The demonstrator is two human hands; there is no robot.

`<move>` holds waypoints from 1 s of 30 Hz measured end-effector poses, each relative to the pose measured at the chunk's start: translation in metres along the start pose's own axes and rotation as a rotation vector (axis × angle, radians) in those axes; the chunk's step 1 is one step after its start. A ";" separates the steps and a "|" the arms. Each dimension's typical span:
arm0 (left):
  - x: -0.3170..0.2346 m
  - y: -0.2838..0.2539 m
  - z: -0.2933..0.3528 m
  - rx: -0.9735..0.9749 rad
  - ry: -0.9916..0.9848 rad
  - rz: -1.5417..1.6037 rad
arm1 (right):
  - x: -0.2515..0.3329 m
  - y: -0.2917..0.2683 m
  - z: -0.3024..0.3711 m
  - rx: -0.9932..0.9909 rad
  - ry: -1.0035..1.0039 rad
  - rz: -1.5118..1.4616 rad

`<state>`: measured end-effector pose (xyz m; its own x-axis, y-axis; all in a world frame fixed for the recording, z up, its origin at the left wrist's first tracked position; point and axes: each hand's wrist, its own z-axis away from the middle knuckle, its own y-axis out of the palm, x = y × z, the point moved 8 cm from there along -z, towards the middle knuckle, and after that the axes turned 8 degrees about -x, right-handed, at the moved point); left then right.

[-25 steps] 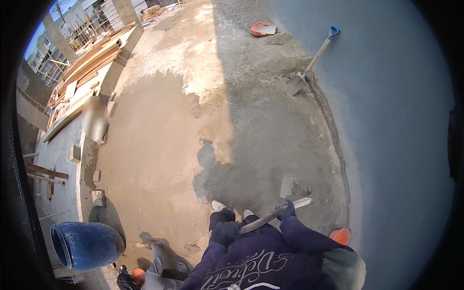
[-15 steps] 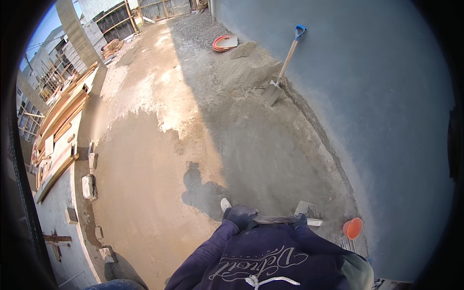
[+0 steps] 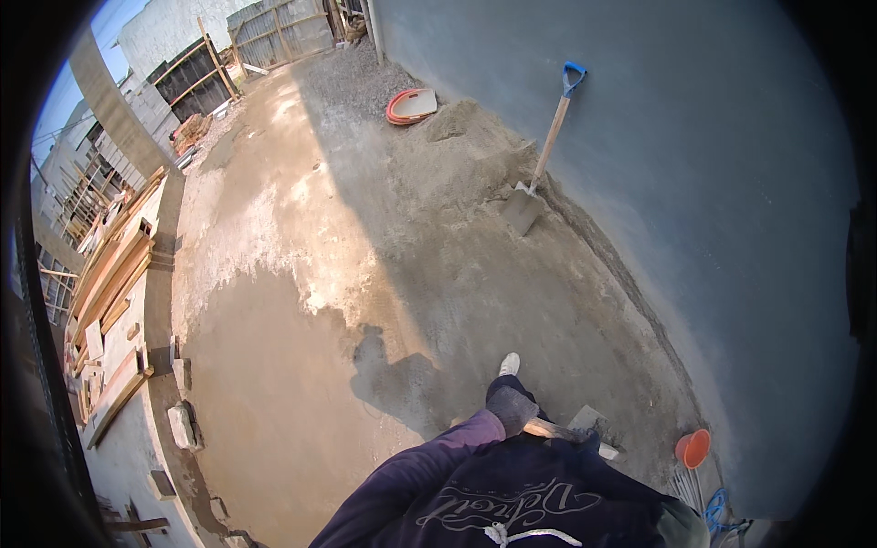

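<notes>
My gloved left hand (image 3: 512, 410) is closed round one end of a wooden bar (image 3: 545, 428) held low across my front. My right hand (image 3: 585, 445), dark against the dark sweatshirt, appears closed farther along the same bar; its fingers hardly show. The bar's pale end (image 3: 608, 451) sticks out past it. Just beyond the right hand is a flat grey plate (image 3: 586, 418), perhaps a trowel blade; I cannot tell whether the hand touches it. Wet grey mortar (image 3: 475, 310) covers the ground ahead, and one white shoe (image 3: 510, 364) of mine stands on it.
A shovel (image 3: 551, 137) with a blue handle leans on the grey wall (image 3: 713, 228) at a sand heap (image 3: 457, 151). Red-rimmed basins (image 3: 411, 107) lie behind. An orange scoop (image 3: 692, 448) stands near right. Concrete blocks (image 3: 184, 426) and planks (image 3: 123, 260) line the left.
My view has shifted, and both hands with the bar now sit farther right and lower in it. The white shoe has come forward and shows more fully ahead of the left hand.
</notes>
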<state>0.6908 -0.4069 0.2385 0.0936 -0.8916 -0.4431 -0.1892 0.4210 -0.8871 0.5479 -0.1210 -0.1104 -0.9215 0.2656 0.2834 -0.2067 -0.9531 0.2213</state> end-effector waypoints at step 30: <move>0.662 -0.186 -0.251 0.449 -1.099 -0.224 | 0.310 0.857 -0.179 0.063 -0.437 0.804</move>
<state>0.5426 -1.1175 0.1422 0.9037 -0.4257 0.0464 0.2736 0.4906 -0.8273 0.0259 -0.8810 0.0001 -0.5710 -0.4304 0.6991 0.4732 -0.8684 -0.1481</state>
